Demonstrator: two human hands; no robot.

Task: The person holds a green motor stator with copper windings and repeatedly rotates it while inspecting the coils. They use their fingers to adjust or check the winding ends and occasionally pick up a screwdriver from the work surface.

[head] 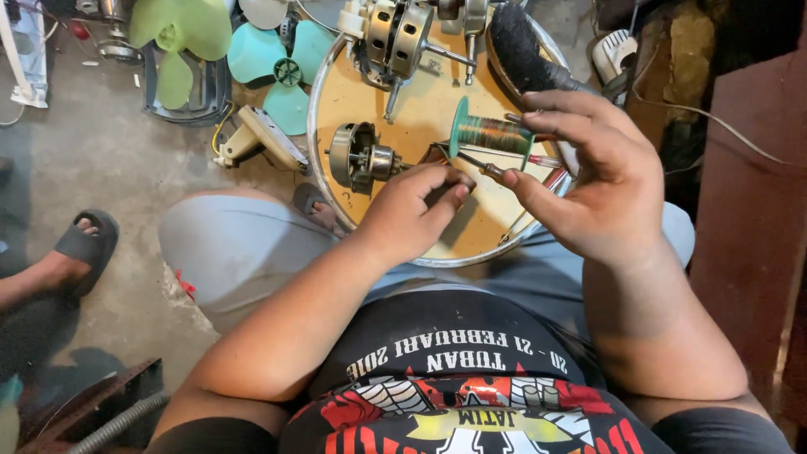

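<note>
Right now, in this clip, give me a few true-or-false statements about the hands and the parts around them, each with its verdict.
1. The right hand holds a spool of wire with green ends. True.
2. The left hand rests flat on the floor. False: it is raised over the round tray, fingertips pinched.
3. A fan motor lies on the tray. True.
4. Both fan blades lie on the tray. False: they lie on the floor beside it.
5. A sandalled foot shows at the left edge. True.
</note>
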